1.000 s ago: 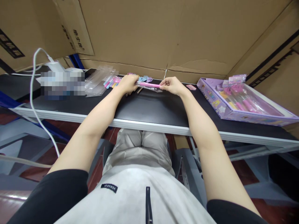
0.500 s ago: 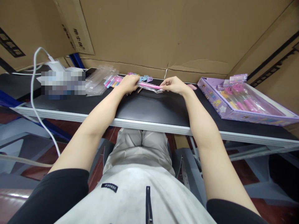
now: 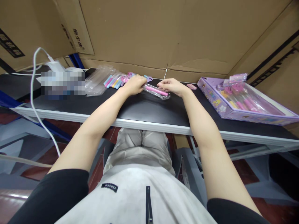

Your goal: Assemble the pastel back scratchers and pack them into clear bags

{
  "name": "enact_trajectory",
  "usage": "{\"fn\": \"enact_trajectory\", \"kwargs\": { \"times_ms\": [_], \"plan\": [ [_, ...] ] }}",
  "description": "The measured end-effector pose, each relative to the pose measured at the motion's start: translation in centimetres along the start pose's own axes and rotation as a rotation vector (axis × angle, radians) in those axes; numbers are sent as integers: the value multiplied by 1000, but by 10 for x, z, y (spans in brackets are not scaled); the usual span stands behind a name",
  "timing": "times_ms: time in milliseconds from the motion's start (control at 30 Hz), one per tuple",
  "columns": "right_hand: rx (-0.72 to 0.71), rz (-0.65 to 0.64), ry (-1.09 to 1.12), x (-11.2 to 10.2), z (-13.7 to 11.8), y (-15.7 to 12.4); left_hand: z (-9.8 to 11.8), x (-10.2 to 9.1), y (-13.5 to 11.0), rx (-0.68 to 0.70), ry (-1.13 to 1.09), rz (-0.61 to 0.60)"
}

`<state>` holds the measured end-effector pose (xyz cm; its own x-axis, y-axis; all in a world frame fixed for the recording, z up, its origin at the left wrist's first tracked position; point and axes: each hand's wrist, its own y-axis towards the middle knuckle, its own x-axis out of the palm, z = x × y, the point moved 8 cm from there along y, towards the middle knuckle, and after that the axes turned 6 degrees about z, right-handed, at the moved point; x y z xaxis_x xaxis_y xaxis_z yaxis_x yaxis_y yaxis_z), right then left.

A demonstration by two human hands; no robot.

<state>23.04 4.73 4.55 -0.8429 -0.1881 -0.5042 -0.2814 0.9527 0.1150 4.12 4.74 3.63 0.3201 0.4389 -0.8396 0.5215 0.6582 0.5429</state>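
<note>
A pink stick-shaped toy in a clear plastic sleeve [image 3: 157, 91] lies tilted on the black table [image 3: 149, 109], its free end pointing right and toward me. My left hand [image 3: 135, 84] is closed on the sleeve's left end. My right hand [image 3: 171, 85] hovers over the right part with fingers loosely curled, touching the sleeve at most lightly. Behind my left hand lie several loose pastel toys [image 3: 115, 81] with comb-like heads [image 3: 148, 77].
A pile of empty clear sleeves [image 3: 98, 81] sits left of the toys. A purple display box [image 3: 243, 101] full of packed toys stands at the right. A white charger and cable [image 3: 35, 81] hang at the left. Cardboard boxes [image 3: 163, 34] wall off the back.
The sleeved pink toy has swung down onto the table, its right end now lower and nearer me. My right hand has loosened from its end; my left hand moved slightly right.
</note>
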Motion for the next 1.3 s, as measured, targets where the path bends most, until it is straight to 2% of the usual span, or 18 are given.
{"fn": "enact_trajectory", "kwargs": {
  "times_ms": [200,267,367,467,700,833,967,1033,1167,1300],
  "plan": [
    [123,-283,160,32,-3,-19,21,6,3,73,13,-28],
    [143,-327,181,39,-3,-21,24,9,3,83,4,-27],
    [127,-282,201,40,-3,-17,25,8,1,81,-21,-4],
    [108,-178,180,31,-3,-11,20,0,-1,27,-23,29],
    [185,82,12,-19,7,-7,-13,-21,-14,-179,-12,-9],
    [230,186,-263,-46,16,-8,-28,-20,-18,-245,-2,-50],
    [276,154,-637,-55,26,-8,-25,-17,-18,-243,5,-76],
    [312,115,-740,-54,31,-8,-23,-16,-17,-243,8,-84],
    [376,47,-703,-44,39,-11,-22,-16,-17,-236,0,-76],
    [307,14,-692,-33,28,-14,-23,-15,-17,-231,-10,-72]
  ]
}}
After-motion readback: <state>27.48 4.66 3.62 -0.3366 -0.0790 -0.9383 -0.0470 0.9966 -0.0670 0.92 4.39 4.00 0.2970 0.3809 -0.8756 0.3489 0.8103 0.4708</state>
